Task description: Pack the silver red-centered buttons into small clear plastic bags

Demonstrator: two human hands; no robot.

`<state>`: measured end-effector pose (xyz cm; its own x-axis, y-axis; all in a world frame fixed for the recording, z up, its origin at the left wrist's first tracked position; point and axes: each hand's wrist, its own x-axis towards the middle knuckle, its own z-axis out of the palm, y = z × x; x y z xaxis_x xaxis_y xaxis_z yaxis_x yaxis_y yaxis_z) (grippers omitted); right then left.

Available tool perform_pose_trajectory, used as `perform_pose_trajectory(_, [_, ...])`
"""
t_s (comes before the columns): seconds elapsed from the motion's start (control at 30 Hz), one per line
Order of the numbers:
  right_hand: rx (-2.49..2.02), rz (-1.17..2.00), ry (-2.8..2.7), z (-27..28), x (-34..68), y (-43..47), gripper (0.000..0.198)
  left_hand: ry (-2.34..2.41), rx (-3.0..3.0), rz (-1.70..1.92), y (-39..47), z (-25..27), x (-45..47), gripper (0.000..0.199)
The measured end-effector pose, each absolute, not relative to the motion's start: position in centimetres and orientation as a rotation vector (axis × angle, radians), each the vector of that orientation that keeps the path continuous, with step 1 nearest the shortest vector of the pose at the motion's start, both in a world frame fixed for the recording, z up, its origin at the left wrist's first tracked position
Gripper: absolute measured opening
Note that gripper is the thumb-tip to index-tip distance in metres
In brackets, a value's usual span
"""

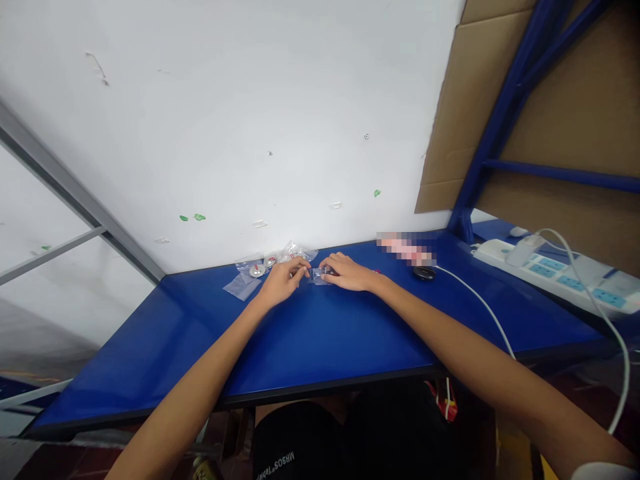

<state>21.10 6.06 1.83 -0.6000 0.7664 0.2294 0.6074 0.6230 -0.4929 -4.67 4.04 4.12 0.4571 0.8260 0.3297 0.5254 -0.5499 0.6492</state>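
A small clear plastic bag (319,276) lies on the blue table between my two hands. My right hand (349,272) has its fingers bent down over the bag's right part and grips it there. Just left of the bag, my left hand (285,281) is closed in a pinch; whatever its fingertips hold is too small to make out. Beyond and left of that hand are round silvery pieces with red marks, one of them a disc (257,270), among clear plastic bags (242,287).
The blue table (320,347) meets a white wall (300,120). To the right lie a black round object (424,273), a blurred pink item (407,250) and a white cable (480,300). A white power strip (555,273) stands near a blue metal frame (500,127).
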Motion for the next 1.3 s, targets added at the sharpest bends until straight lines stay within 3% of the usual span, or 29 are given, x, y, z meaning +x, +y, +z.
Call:
perform_pose_trajectory(0.5, [-1.094,0.530,-2.398,3.3,23.5,6.7,0.044,1.260,2.398,0.711,5.2,2.6,-5.4,0.021])
perform_pose_trajectory(0.77, [-1.252,0.328,-2.363,5.3,27.0,7.7,0.028,1.132,2.485,0.743,5.0,2.2,-4.9,0.028])
perform_pose_trajectory(1.0, [-1.479,0.656,-2.476,7.4,28.0,6.5,0.012,1.254,2.554,0.664,5.0,1.8,-4.9,0.025])
perform_pose_trajectory(1.13, [-1.468,0.814,-2.570,7.0,27.4,6.7,0.025,1.282,2.584,0.595,4.8,2.1,-4.8,0.025])
perform_pose_trajectory(1.3, [-1.373,0.819,-2.552,6.0,27.6,7.6,0.020,1.294,2.573,0.624,4.6,2.4,-4.7,0.025])
